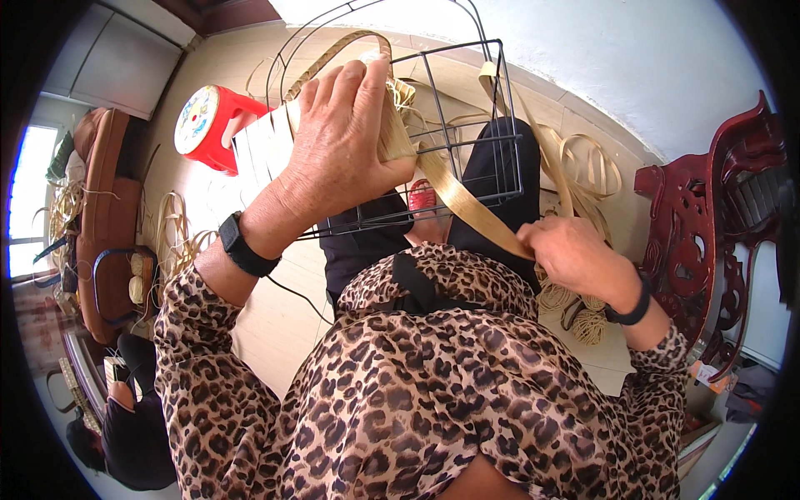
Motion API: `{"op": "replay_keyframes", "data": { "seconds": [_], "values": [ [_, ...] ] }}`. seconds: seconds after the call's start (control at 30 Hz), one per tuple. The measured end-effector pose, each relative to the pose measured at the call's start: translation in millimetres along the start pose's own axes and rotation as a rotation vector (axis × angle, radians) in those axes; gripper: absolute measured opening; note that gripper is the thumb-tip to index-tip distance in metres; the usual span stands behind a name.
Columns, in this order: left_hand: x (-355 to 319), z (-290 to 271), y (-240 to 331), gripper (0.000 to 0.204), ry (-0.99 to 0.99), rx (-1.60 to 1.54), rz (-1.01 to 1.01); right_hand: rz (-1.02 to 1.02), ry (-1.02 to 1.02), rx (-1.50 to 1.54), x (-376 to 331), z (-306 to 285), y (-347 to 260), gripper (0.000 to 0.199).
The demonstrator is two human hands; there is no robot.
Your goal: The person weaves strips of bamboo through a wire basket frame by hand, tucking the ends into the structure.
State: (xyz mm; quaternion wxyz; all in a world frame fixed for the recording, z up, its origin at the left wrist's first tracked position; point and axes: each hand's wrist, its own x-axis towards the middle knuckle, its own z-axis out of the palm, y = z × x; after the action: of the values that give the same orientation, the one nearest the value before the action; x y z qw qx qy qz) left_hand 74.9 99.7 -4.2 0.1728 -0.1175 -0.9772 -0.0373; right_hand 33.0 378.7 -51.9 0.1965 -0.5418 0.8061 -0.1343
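Observation:
A black wire basket frame [501, 43] sits over my lap, its left part wrapped with flat tan strip. My left hand [337, 137] lies over that wrapped section [395, 133], fingers curled around its far edge and thumb pressed on the near side. From there a long flat tan strip [467, 207] runs out through the wires toward the lower right. Its end is pinched in my right hand [575, 257], closed beside my right knee. The strip looks fairly taut and slightly twisted. My left palm hides part of the wrapping.
A red stool [208, 125] with a patterned top stands at left. Loose coils of tan strip [590, 167] and bundled cord [587, 321] lie on the floor at right, near a carved dark red wooden chair [687, 225]. At lower left, another person [137, 425] in black sits.

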Motion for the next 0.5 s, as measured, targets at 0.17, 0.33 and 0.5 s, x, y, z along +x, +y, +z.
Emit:
{"op": "replay_keyframes", "data": {
  "seconds": [0.17,0.33,0.5],
  "values": [
    [-14.2,2.5,0.5,0.084,-0.046,0.042,-0.021,0.45,0.156,-0.016,-9.0,9.5,14.7,0.02],
    [-31.6,8.6,7.0,0.087,0.006,0.088,0.034,0.719,0.41,0.206,-15.4,-27.1,51.7,0.033],
    [-38.8,6.2,13.1,0.086,0.008,0.069,0.027,0.587,0.041,0.332,7.6,-34.1,45.2,0.027]
  ]
}}
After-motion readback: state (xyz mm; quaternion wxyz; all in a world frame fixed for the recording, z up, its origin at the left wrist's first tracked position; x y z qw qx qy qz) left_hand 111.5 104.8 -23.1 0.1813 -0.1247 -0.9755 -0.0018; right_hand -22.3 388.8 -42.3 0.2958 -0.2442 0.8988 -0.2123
